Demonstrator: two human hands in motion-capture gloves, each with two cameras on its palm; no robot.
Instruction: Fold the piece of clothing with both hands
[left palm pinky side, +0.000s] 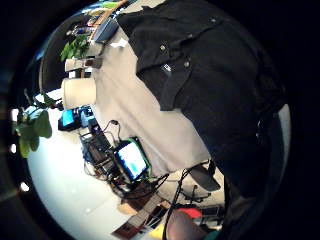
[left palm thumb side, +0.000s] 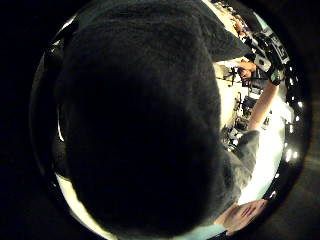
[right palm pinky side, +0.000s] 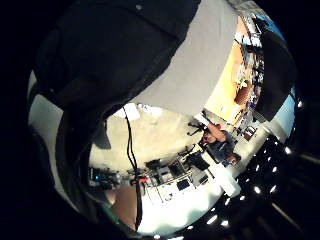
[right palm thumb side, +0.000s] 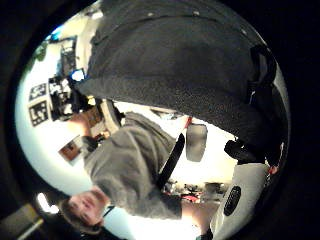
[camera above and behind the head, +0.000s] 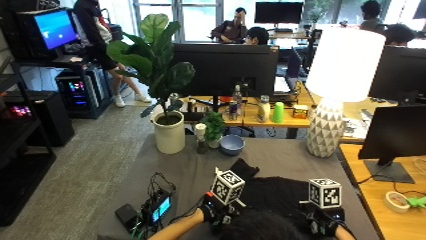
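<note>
A black buttoned garment (camera above and behind the head: 273, 192) lies spread on the grey table (camera above and behind the head: 200, 170) in front of me. My left hand (camera above and behind the head: 214, 212) grips its near left edge and my right hand (camera above and behind the head: 324, 220) grips its near right edge; my head hides part of both. The dark cloth (left palm thumb side: 140, 125) fills the left thumb side view. In the left little finger side view the garment (left palm pinky side: 210, 75) shows its buttons and a flap on the table (left palm pinky side: 130, 110). Seen from the right palm, the cloth (right palm thumb side: 180, 65) is raised, with my torso below it, and the garment (right palm pinky side: 110, 50) drapes past the table (right palm pinky side: 200, 65).
At the table's far side stand a large plant in a white pot (camera above and behind the head: 170, 132), a small plant (camera above and behind the head: 213, 130), a blue bowl (camera above and behind the head: 231, 144) and a white lamp (camera above and behind the head: 329, 125). A small screen device with cables (camera above and behind the head: 156, 210) sits at the near left. A monitor (camera above and behind the head: 396, 145) stands on the right-hand desk.
</note>
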